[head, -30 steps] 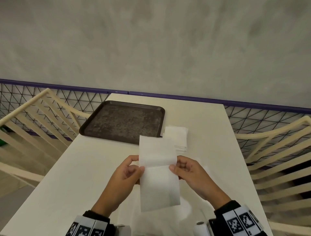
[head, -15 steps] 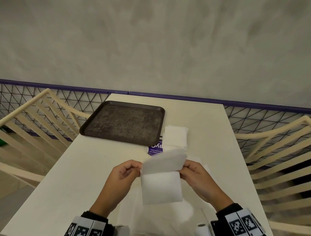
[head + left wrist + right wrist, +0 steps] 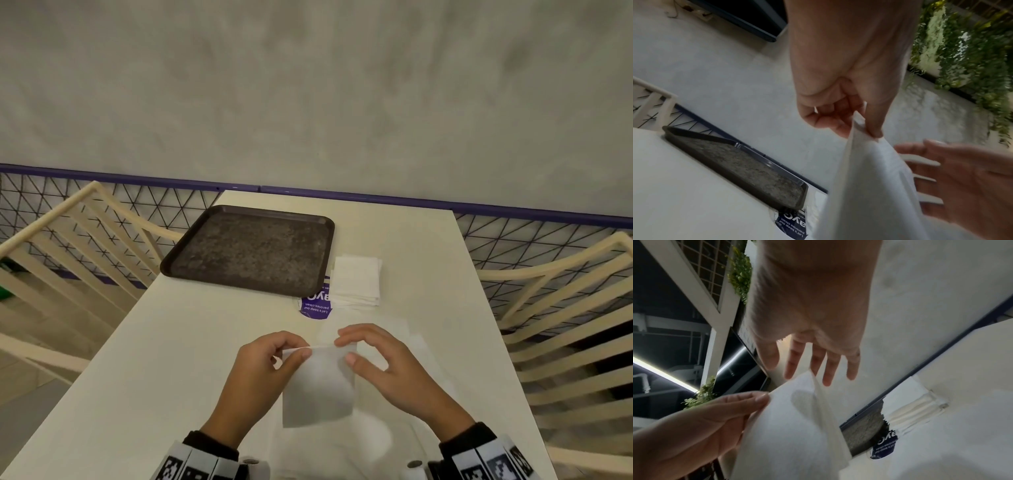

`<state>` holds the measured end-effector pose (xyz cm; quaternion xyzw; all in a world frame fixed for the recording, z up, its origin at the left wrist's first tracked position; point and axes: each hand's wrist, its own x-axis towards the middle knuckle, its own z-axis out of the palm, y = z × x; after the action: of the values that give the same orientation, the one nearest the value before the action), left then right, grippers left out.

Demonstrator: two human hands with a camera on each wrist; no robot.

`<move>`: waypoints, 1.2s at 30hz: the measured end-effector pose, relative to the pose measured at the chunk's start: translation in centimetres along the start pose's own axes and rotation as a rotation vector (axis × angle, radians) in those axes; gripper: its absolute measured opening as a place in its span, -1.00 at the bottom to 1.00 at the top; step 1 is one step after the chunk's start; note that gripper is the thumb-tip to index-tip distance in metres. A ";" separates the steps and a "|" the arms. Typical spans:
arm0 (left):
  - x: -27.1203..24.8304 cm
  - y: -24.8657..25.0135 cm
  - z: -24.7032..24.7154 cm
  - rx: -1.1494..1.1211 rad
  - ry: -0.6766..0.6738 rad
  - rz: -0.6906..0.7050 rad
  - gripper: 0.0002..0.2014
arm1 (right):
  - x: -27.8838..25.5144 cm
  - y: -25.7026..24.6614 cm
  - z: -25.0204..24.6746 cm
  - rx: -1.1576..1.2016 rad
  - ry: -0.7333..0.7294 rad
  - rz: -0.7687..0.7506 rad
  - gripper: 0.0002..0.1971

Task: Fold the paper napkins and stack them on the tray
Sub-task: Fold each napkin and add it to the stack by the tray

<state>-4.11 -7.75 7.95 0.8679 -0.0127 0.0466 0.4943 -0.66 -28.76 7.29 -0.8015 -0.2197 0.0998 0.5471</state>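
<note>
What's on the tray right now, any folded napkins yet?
Nothing shows on the tray: its dark speckled bed is bare. The napkin stack sits on the table beside its right edge. A purple sticker is partly covered by the tray's near corner.

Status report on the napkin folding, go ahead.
Left hand pinching folded napkin at its top corner; right hand open beside it. Tray bare, unfolded napkin stack waiting alongside. Nothing blocking.

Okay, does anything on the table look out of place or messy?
One oddity: a purple printed label is half hidden, tucked under the tray corner and the napkin stack. Nothing looks spilled or damaged.
</note>
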 end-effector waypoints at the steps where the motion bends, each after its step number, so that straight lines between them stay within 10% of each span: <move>1: 0.0 0.1 0.1 0.035 0.007 0.045 -0.89 | 0.1 -0.1 0.2 -0.078 0.009 -0.021 -0.86; 10: -0.2 0.3 0.4 0.148 0.029 0.262 -0.72 | 1.5 0.1 2.0 -0.342 0.091 -0.156 -0.59; 18: -0.3 0.0 -0.6 0.089 0.093 0.163 -0.64 | 0.9 0.6 0.5 -0.206 0.144 -0.026 -0.95; 22: -0.4 0.4 -0.7 0.038 0.131 0.117 -0.92 | 0.6 0.3 0.2 -0.044 0.166 0.061 -0.87; 36: 0.6 -5.6 -0.4 0.102 0.050 -0.144 -0.78 | 0.3 4.5 -0.8 -0.111 0.205 0.259 -0.68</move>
<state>-3.17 -4.57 3.43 0.8891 0.0642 0.0331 0.4519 1.05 -30.72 3.46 -0.8581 -0.0628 0.0747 0.5042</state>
